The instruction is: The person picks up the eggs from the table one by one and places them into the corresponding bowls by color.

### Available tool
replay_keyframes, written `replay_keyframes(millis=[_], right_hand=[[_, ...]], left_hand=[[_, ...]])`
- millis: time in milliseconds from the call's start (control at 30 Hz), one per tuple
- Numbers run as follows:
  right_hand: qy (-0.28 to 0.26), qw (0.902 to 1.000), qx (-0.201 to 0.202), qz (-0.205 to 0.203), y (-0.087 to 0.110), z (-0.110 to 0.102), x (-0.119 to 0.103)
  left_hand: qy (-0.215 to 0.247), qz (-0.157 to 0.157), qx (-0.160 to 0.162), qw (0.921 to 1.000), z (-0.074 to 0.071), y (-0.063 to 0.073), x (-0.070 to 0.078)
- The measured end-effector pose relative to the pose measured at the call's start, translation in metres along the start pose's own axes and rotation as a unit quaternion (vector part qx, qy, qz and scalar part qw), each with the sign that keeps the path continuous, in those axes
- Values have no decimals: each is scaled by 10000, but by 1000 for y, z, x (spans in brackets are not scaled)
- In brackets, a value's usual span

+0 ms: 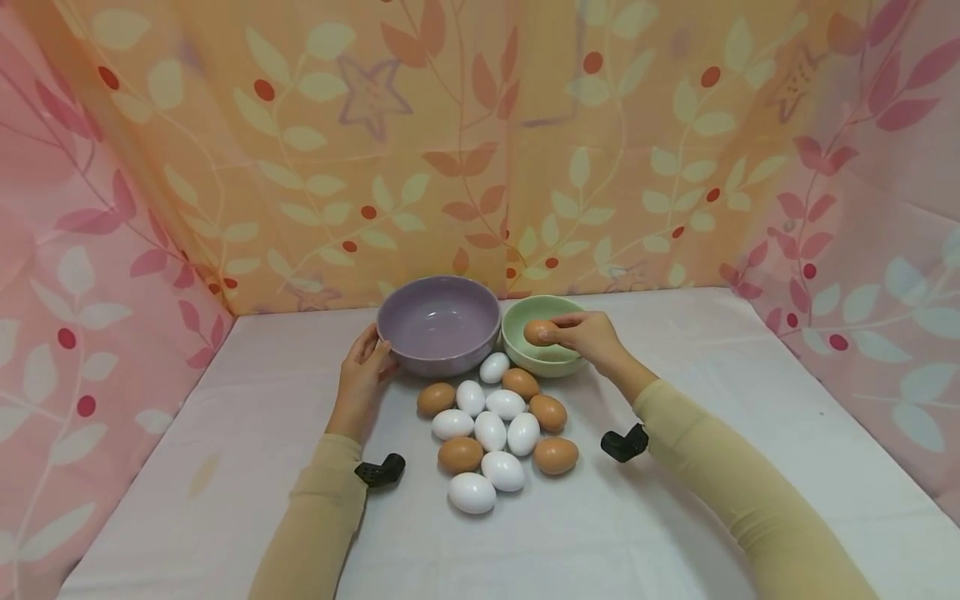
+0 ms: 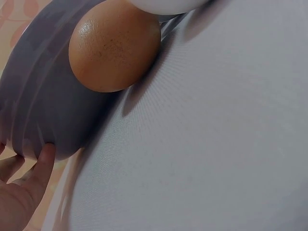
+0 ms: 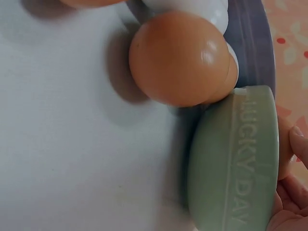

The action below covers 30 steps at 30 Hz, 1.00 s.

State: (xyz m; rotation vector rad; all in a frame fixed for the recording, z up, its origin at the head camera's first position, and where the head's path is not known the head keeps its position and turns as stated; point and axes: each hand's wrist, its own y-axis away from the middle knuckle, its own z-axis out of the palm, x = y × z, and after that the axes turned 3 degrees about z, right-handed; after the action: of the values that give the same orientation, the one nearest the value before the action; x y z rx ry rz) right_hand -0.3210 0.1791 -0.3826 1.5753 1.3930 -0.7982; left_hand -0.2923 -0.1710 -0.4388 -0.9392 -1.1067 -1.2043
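Observation:
My right hand [image 1: 592, 337] pinches a brown egg [image 1: 538, 332] over the inside of the light green bowl [image 1: 543, 365]. In the right wrist view, that egg [image 3: 285, 147] shows just beyond the rim of the green bowl [image 3: 231, 163], with the thumb on it. My left hand [image 1: 363, 371] touches the outer left side of the larger purple bowl [image 1: 438, 362], its thumb and fingertips against the wall. The left wrist view shows the thumb [image 2: 44, 161] fairly straight on the purple wall [image 2: 53, 106]. No eggs show inside the purple bowl; the green bowl's inside is partly hidden.
White eggs [image 1: 491, 431] and brown eggs [image 1: 556, 456] lie in a cluster on the white cloth [image 1: 600, 533], in front of the two bowls and between the forearms. Patterned curtains [image 1: 465, 167] hang behind and at both sides.

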Motion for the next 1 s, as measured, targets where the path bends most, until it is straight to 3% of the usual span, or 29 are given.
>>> replay_keyframes(millis=[333,1000], right_hand=[[850,9958,158,-293,-18,5,4],[1444,9885,33,-439,-28,16,4]], left_hand=[[-13,3,-11,10000,-1,0,0],[-76,63,-47,9999,-2,1,-3]])
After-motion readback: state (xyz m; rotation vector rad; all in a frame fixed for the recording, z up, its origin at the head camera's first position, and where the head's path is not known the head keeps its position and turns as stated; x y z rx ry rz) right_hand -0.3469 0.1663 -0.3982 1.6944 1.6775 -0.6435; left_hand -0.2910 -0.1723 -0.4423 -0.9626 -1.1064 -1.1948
